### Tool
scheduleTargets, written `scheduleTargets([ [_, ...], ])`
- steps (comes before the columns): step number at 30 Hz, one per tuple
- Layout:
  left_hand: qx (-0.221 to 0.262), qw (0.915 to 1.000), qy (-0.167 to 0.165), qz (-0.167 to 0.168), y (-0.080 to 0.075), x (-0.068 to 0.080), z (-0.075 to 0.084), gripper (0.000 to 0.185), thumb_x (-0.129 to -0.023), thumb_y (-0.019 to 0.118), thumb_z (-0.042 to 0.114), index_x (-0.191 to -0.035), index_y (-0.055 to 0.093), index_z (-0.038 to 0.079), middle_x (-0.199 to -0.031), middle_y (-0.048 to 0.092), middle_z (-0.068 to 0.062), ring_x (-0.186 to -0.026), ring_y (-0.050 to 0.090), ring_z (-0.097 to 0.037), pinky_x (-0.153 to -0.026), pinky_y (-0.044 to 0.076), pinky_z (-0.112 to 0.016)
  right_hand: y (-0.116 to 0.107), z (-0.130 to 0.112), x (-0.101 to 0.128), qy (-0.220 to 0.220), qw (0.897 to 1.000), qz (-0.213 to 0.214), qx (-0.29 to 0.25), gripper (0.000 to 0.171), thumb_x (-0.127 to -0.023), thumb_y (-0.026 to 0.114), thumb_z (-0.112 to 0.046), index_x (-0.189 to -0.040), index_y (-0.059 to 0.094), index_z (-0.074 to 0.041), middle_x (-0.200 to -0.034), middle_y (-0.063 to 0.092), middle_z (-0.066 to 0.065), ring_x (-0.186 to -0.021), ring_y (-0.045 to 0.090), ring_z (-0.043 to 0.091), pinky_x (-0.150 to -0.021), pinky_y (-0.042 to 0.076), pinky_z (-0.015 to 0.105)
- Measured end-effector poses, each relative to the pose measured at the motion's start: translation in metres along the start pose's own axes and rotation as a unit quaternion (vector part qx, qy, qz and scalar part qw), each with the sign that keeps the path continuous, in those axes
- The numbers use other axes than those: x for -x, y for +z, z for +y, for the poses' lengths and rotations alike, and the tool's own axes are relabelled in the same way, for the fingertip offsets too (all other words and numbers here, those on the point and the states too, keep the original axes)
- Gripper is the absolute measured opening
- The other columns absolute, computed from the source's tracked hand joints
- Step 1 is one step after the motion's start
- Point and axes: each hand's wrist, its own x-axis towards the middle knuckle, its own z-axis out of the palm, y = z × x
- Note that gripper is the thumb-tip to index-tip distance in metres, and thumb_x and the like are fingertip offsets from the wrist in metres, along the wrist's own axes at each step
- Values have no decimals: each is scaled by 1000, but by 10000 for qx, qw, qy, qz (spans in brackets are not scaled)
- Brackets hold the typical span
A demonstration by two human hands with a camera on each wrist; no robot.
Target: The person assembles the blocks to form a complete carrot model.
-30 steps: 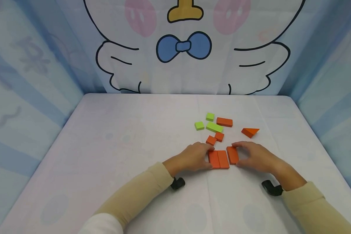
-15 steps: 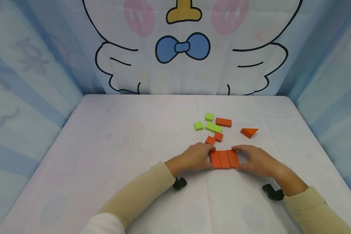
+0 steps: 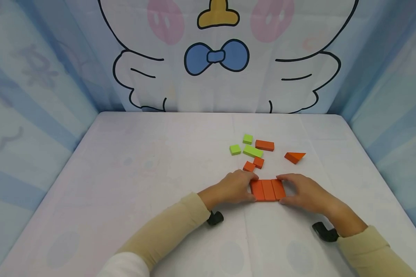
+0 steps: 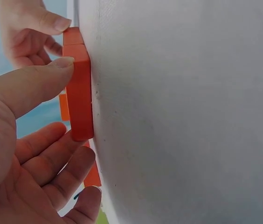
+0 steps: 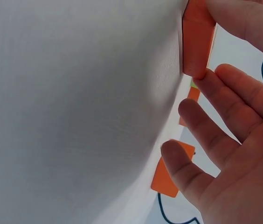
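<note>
Three flat orange rectangular blocks (image 3: 268,191) lie side by side on the table, long sides together in a row. My left hand (image 3: 234,187) holds the left block (image 3: 257,191) by its near and far ends, thumb nearest me. In the left wrist view the thumb presses one end of that orange block (image 4: 80,100), and a fingertip meets the other. On the opposite side, my right hand (image 3: 306,193) pinches the right block (image 3: 279,189) the same way. The right wrist view shows a finger at the far end of this block (image 5: 198,49).
Beyond the row lie two small orange blocks (image 3: 254,164), two small green blocks (image 3: 241,144), a longer green block (image 3: 252,151) and an orange bar (image 3: 264,145). An orange triangular block (image 3: 294,157) sits farther right. Printed curtains (image 3: 215,88) surround the white table (image 3: 159,154).
My right hand has brought the right block leftward, straightening it and closing its gap with the other two. The row has since shifted slightly right, with both hands.
</note>
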Motion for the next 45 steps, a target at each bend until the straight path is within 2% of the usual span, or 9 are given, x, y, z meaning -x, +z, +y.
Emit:
scheduleTargets([
  [17, -78, 9999, -83, -23, 2, -3, -2, 60, -88, 79, 32, -140, 57, 14, -131, 61, 2, -120, 53, -15, -98, 44, -27, 6, -1, -1, -37, 9994, 332, 40, 66, -83, 83, -28, -135, 57, 3, -133, 58, 21, -123, 51, 42, -101, 39, 61],
  [27, 164, 9998, -41, -101, -1, -3, -7, 62, -88, 80, 31, -142, 56, 14, -132, 60, 2, -121, 52, -15, -99, 43, -27, 8, -4, -1, -12, 9991, 339, 241, 68, -82, 84, -31, -134, 58, 4, -130, 60, 21, -121, 52, 42, -100, 41, 59],
  [40, -1, 10000, 28, -78, 2, -6, -3, 60, -88, 79, 32, -140, 57, 14, -132, 60, 2, -122, 52, -16, -99, 43, -27, 7, -5, 0, -20, 9980, 437, 450, 65, -82, 83, -29, -132, 59, 4, -128, 61, 22, -119, 54, 42, -99, 42, 59],
  [45, 345, 9994, 26, -11, -7, -6, -5, 59, -90, 78, 29, -142, 55, 14, -131, 61, 3, -120, 52, -13, -97, 43, -25, 9, -6, 1, 8, 9983, 428, 405, 65, -82, 83, -30, -133, 59, 4, -129, 61, 21, -119, 54, 42, -99, 42, 59],
])
